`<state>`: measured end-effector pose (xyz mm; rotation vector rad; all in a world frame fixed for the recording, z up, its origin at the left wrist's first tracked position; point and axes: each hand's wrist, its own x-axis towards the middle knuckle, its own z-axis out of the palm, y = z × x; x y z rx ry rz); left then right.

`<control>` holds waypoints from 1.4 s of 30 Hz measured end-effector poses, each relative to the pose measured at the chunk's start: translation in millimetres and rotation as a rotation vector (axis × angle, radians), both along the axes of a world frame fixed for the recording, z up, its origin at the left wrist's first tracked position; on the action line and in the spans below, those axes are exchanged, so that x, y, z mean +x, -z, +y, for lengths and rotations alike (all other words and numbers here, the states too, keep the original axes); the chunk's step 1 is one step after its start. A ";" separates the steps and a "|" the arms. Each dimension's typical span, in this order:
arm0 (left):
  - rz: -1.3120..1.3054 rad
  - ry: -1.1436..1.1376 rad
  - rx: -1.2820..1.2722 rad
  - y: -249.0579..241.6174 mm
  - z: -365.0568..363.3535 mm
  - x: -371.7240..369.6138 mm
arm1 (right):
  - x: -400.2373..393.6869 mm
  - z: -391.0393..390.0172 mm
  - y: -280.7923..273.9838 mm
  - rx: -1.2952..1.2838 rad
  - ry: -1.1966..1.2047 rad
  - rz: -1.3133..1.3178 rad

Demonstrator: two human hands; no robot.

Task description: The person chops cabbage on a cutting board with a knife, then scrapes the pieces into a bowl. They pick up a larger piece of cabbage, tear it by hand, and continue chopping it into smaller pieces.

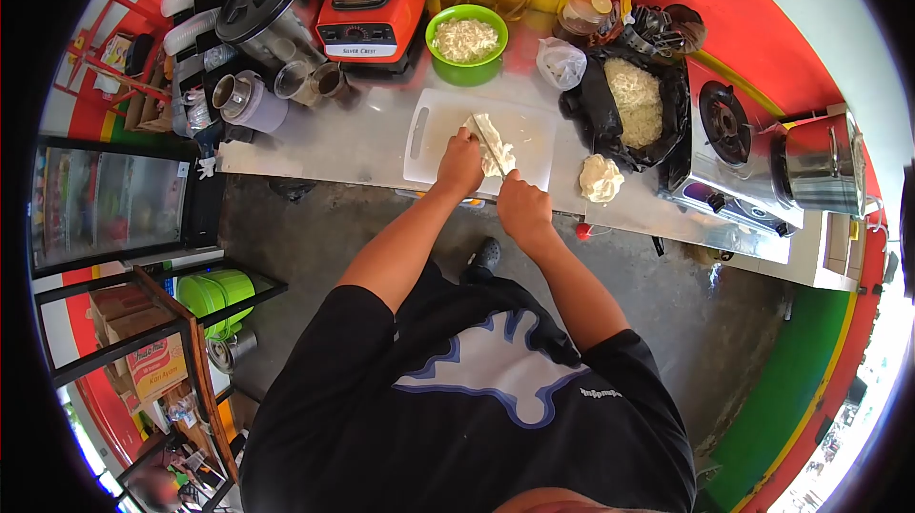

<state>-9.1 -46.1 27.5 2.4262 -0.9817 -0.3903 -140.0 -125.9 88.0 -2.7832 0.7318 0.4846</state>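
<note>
A white cutting board (pixel 540 122) with a handle slot lies near the front edge of the metal counter. On it is a pale, ragged piece of food (pixel 497 160), perhaps mushroom; its exact kind I cannot make out. My right hand (pixel 524 208) is closed round the handle of a knife (pixel 490 143), whose blade points away from me across the pale food. Just left of the blade, my left hand (pixel 461 166) has its fingers curled on the food, partly hiding it. Small pale bits are scattered on the board.
Behind the board stands a green bowl (pixel 467 71) of chopped pale food. A black bag (pixel 591 99) of pale shreds and a white clump (pixel 600 179) lie to the right, before a gas stove (pixel 739 165). A red blender (pixel 372 22) and cups are at the left.
</note>
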 end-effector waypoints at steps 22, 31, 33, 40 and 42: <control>-0.024 0.016 0.044 -1.9 -2.7 -3.4 | -11.4 -9.0 14.8 -0.042 0.039 -0.093; -0.026 0.020 0.057 -2.4 -6.3 -2.1 | -8.8 -2.7 6.9 -0.015 0.073 -0.049; -0.033 0.027 0.059 0.3 -5.2 -2.2 | -7.8 -0.7 8.5 -0.015 0.084 -0.042; -0.027 0.050 0.076 -1.0 -7.2 1.1 | -1.9 1.8 18.6 -0.003 0.108 -0.040; -0.023 0.044 0.085 -3.5 -8.3 1.1 | 0.1 0.3 19.0 0.024 0.115 -0.054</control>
